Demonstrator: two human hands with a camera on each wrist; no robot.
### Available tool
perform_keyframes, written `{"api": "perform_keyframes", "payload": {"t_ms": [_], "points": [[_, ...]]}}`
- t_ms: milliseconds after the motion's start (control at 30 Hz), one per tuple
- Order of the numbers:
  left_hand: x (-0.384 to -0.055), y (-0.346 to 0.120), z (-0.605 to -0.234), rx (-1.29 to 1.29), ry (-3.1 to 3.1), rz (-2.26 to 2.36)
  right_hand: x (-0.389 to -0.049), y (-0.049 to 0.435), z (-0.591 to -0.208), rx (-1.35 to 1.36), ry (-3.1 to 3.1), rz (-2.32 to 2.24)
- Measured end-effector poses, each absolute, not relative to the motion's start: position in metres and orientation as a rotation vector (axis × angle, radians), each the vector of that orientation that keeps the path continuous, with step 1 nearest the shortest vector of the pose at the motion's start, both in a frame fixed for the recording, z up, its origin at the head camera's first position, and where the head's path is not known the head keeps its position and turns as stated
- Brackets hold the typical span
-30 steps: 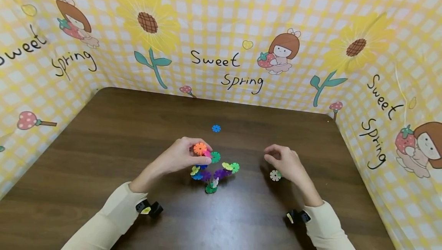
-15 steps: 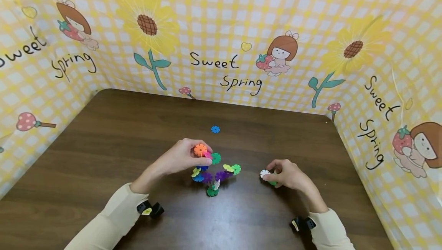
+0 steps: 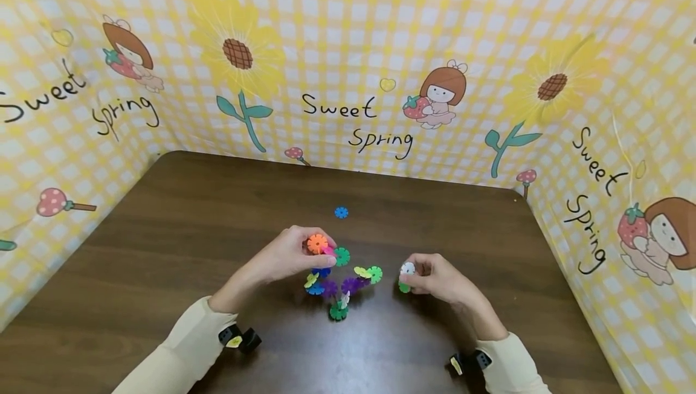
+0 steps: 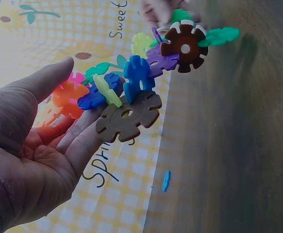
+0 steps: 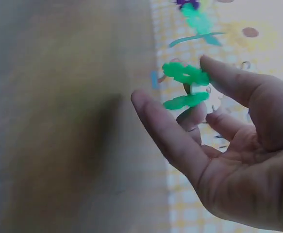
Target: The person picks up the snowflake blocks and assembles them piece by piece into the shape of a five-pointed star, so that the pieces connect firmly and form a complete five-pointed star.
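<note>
My left hand [image 3: 280, 256] pinches one end of a curved chain of interlocking plastic discs [image 3: 329, 287], around its orange disc [image 3: 318, 244] and pink disc. The chain runs through blue, yellow and purple discs to a light green disc [image 3: 374, 274] at the other end. The left wrist view also shows two brown discs, one a brown disc [image 4: 129, 116] near my fingers. To the right, my right hand [image 3: 443, 279] pinches a small joined piece between thumb and fingers. That piece has a white disc [image 3: 407, 268] and two green discs [image 5: 186, 73], set roughly parallel.
A single blue disc [image 3: 341, 213] lies on the brown wooden table [image 3: 217, 200] beyond the chain. Yellow checked fabric [image 3: 337, 31] stands around the back and sides of the table. A small black camera [image 3: 239, 338] sits at each wrist.
My right hand has come down, taken hold of the white and green piece from the table and brought it left towards the chain. The left hand keeps its hold on the chain.
</note>
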State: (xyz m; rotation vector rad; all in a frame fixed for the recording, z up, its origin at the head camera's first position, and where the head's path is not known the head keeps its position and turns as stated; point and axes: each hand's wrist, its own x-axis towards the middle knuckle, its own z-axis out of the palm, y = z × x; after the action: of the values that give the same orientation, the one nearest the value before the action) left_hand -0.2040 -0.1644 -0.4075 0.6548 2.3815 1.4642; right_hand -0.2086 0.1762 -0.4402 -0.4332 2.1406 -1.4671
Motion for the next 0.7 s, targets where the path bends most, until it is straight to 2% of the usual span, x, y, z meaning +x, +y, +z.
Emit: {"api": "perform_keyframes", "payload": {"t_ms": [333, 700], "points": [[-0.199, -0.159, -0.404, 0.712, 2.469, 1.448, -0.221, 0.149, -0.397, -0.601, 2.334, -1.483], [-0.195, -0.156, -0.398, 0.626, 2.537, 1.53, -0.214, 0.123, -0.389, -0.741, 2.199, -1.574]]}}
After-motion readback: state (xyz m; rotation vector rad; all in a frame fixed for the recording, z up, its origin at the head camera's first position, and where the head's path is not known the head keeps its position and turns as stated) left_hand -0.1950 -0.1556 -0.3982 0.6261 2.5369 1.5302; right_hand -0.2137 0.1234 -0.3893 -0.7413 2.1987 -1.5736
